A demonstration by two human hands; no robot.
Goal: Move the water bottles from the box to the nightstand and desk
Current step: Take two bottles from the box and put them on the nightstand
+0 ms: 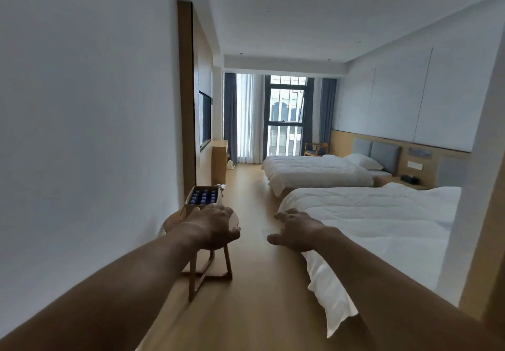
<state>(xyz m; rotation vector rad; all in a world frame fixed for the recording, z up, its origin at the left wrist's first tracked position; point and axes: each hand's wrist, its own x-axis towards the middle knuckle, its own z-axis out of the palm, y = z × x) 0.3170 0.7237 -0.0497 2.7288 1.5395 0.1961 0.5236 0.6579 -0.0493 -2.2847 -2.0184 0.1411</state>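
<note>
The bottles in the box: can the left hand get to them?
Probably yes. The box stands open on the stool, bottles showing their caps, and the empty left hand reaches just in front of it with nothing between.

Nothing legible anywhere. Too small and blurred to read on the blue-capped water bottles [203, 197] in the open brown cardboard box [189, 208]. Likewise unreadable on the white wall plate [414, 165] above the light wooden nightstand [393, 180].
</note>
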